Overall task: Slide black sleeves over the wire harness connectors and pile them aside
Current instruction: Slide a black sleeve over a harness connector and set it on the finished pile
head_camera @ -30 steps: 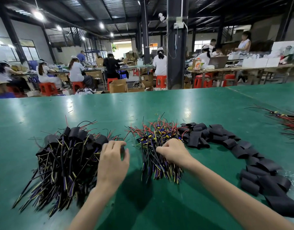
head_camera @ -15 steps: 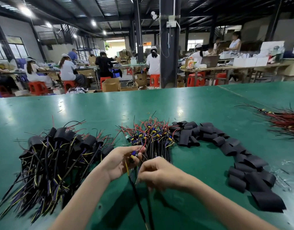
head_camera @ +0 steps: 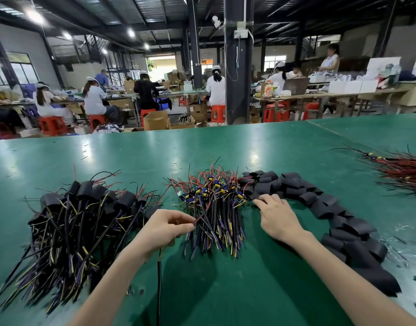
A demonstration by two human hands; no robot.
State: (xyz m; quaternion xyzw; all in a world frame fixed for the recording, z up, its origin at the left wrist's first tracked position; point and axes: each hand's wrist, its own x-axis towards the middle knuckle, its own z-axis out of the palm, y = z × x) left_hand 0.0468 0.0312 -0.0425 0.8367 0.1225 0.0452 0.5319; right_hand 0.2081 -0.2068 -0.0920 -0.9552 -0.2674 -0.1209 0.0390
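Station layout: 3 groups lie in a row on the green table (head_camera: 131,156), seemingly so that work passes from right to left. The loose black sleeves (head_camera: 319,201) curve along the right. The bare bundle (head_camera: 214,208) of harnesses, with blue and yellow connectors showing, sits in the centre. The finished pile (head_camera: 84,220), already sleeved, lies on the left. A separate heap of red wires (head_camera: 402,170) lies far right, well apart.

Left hand (head_camera: 164,229): thumb and forefinger pinch 1 harness (head_camera: 158,274) at the near left edge of the bare bundle, and its dark tail hangs below the palm. In my judgement this keeps the piece separated and ready for its sleeve.

Right hand (head_camera: 279,217): the fingers lie fairly straight on the near end of the sleeves, with nothing gripped and no sleeve raised.

Change noted: 0.5 s ago both hands met at the bundle's near end. Since then the right hand has crossed to the sleeves, while the left hand keeps its hold.
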